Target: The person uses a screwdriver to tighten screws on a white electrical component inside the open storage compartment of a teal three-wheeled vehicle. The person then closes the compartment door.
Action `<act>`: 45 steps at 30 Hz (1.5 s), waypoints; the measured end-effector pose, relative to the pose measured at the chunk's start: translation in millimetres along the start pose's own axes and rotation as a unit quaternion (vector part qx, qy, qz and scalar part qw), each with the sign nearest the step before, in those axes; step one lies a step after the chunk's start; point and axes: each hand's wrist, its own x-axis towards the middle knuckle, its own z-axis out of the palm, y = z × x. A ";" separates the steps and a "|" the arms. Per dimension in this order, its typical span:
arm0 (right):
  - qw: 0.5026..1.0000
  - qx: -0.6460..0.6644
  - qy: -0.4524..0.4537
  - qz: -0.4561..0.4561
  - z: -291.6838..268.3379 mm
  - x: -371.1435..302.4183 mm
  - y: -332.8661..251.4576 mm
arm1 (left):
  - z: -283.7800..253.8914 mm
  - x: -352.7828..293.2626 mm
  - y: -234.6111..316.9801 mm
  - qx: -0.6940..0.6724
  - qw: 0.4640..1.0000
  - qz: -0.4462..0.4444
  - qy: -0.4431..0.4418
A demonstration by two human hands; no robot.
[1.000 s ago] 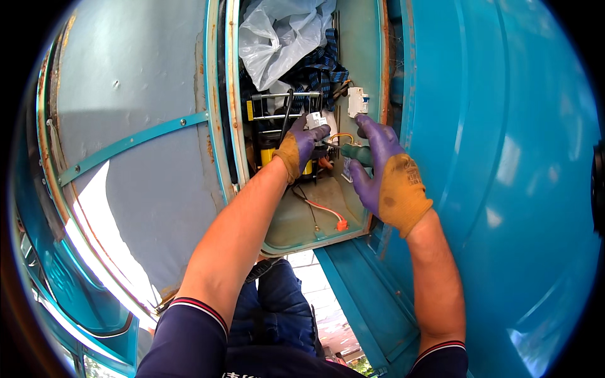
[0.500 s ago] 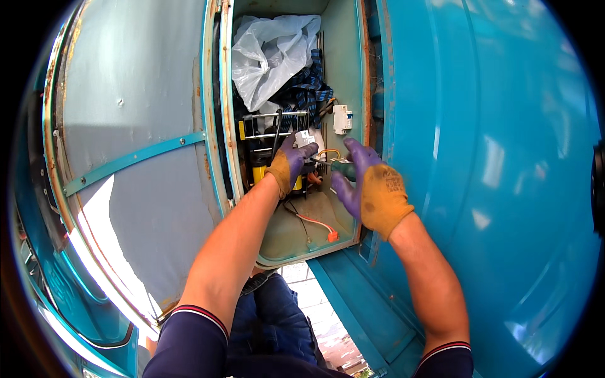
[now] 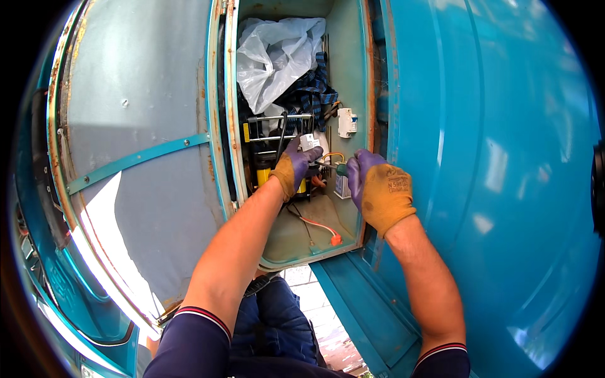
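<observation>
Right hand has closed in since earlier frame: fingers spread then, now curled tight on green-handled screwdriver, shaft pointing left toward white breaker-type module. Module inside metal compartment, pinched in left hand, fingers narrow about it. Module's label print too small to read. Dark stamped lettering across back of right purple-and-orange glove. White circuit breaker on compartment's right wall, markings tiny. Orange wire loop near screwdriver shaft.
</observation>
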 end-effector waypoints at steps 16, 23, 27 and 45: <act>0.995 0.028 0.080 -0.046 12.9 -7.0 8.0 | 3.4 0.2 0.6 0.023 0.999 0.034 -0.003; 0.987 0.002 0.140 -0.074 18.1 -2.6 5.7 | 5.6 -1.9 2.3 0.024 0.999 0.019 -0.029; 0.987 0.008 0.155 -0.044 18.5 -4.8 9.0 | 5.1 -3.4 4.9 0.032 0.999 0.011 -0.011; 0.967 0.151 0.182 -0.091 30.4 -25.1 12.9 | 10.1 -11.2 8.8 0.036 0.999 0.011 0.005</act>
